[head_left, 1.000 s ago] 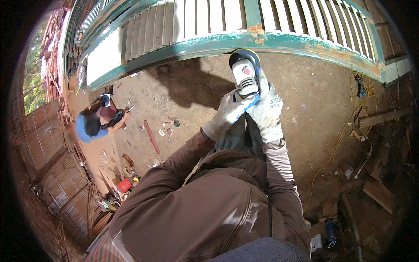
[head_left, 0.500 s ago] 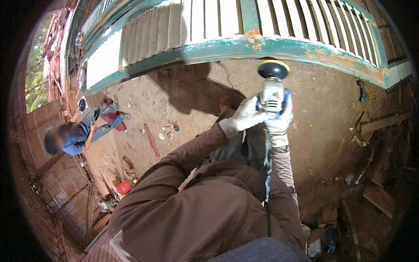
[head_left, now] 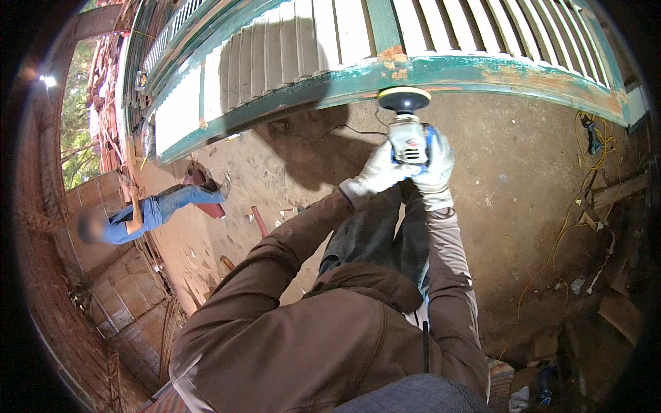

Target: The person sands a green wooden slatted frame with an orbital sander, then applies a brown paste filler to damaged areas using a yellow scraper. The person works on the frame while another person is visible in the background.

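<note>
We hold angle grinder (head_left: 409,138) before us, near green rail (head_left: 468,74) of slatted panel (head_left: 351,31). Left hand (head_left: 381,168) and right hand (head_left: 438,165), both gloved, curl closely around its body from two sides, probably for steadiness. Round pad (head_left: 404,102) points away from us, perhaps keeping fingers safe; whether it touches rail, we cannot tell.

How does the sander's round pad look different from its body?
The round pad is wide and circular, while the visible body is narrower and boxier. The pad is black with a yellow rim; the body is pale grey with dark slots. The body sits between the gloved left hand and right hand, while the pad sticks out beyond them. Both belong to one sander.
</note>
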Action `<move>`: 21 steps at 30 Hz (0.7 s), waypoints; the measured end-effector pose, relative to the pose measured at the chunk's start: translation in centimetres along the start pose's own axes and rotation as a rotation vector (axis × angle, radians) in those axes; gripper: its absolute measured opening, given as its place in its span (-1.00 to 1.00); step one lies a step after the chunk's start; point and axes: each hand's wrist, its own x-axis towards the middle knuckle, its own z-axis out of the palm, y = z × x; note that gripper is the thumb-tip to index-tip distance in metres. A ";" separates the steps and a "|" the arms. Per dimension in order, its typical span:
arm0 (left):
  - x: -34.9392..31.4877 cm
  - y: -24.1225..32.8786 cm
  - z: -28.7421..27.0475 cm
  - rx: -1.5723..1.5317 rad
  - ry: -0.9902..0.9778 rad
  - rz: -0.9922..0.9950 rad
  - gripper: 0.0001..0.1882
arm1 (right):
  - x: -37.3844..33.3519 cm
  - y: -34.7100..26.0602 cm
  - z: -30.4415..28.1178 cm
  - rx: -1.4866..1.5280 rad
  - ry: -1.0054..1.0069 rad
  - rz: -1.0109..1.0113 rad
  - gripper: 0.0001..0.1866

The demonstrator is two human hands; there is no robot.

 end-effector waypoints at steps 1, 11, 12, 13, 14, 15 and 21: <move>0.8 -0.2 0.8 -0.077 -0.071 0.017 -0.43 | 0.1 0.8 -0.6 0.041 0.019 0.024 -0.31; 0.1 0.3 3.7 -0.228 -0.125 -0.010 -0.34 | -1.9 1.4 -2.6 0.027 0.044 0.117 -0.24; -0.5 -0.9 2.9 -0.239 -0.072 -0.030 -0.35 | -2.0 1.1 -1.9 -0.019 -0.015 0.070 -0.26; -1.1 -2.6 1.5 -0.309 -0.061 -0.009 -0.37 | -1.5 0.3 -1.1 0.014 -0.051 0.036 -0.28; -1.5 -3.6 0.4 -0.382 -0.059 0.009 -0.38 | -1.2 -0.2 -0.4 0.039 -0.087 0.007 -0.29; -1.6 -1.7 0.2 -0.343 -0.044 -0.049 -0.41 | -0.9 -0.4 -0.2 0.049 -0.075 -0.005 -0.30; 0.5 2.4 2.7 -0.154 -0.057 -0.090 -0.36 | -0.2 1.0 -1.8 0.076 0.085 0.074 -0.23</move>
